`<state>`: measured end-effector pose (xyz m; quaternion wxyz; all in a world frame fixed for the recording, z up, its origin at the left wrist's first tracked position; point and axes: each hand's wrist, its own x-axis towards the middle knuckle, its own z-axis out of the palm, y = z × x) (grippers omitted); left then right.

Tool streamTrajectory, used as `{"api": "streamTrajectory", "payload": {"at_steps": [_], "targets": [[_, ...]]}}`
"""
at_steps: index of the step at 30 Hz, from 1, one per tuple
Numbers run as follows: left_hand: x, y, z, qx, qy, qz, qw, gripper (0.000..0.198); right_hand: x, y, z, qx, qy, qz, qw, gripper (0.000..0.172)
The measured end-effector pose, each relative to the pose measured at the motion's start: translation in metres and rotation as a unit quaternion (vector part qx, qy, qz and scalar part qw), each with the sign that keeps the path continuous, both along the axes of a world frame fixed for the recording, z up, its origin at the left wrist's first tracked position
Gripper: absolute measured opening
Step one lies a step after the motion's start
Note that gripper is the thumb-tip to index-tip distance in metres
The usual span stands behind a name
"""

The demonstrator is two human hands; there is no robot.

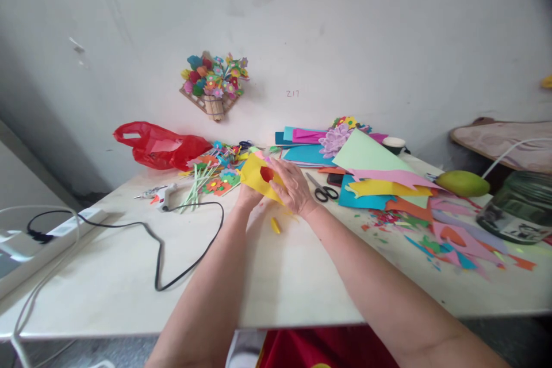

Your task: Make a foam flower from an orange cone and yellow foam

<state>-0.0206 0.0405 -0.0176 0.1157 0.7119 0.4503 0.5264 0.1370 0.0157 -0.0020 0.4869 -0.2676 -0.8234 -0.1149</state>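
Note:
A yellow craft sheet (254,175) is held up above the middle of the table, with a small red shape (267,174) showing on its face. My left hand (248,198) grips the sheet from below and behind; its fingers are mostly hidden by it. At the sheet's right side, my right hand (295,187) is closed on it, with the thumb beside the red shape. Whether the red shape is loose or attached I cannot tell. A small yellow scrap (275,225) lies on the table below the hands. Black-handled scissors (324,191) rest just right of my right hand.
Left are a glue gun (164,198) with a looping black cord (159,247), a power strip (64,236), pale green stems (199,181) and a red bag (161,146). Right are coloured sheets (371,155), scraps (457,241) and a glass jar (517,207). A flower basket (214,106) hangs on the wall.

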Motion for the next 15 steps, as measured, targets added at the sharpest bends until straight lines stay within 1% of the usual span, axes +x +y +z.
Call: {"api": "streamTrajectory", "payload": {"at_steps": [4, 11, 15], "targets": [[0.001, -0.002, 0.0, -0.014, 0.01, -0.006, 1.0, 0.03, -0.001, -0.002, 0.001, -0.011, -0.012, 0.012, 1.0, 0.052], [0.007, -0.008, 0.008, -0.01, 0.014, -0.014, 1.0, 0.03, -0.002, -0.004, 0.003, -0.022, -0.022, 0.022, 0.999, 0.052], [0.01, -0.009, 0.01, -0.006, 0.006, -0.012, 1.0, 0.033, -0.002, -0.006, 0.004, -0.012, -0.023, 0.027, 0.999, 0.052]]}}
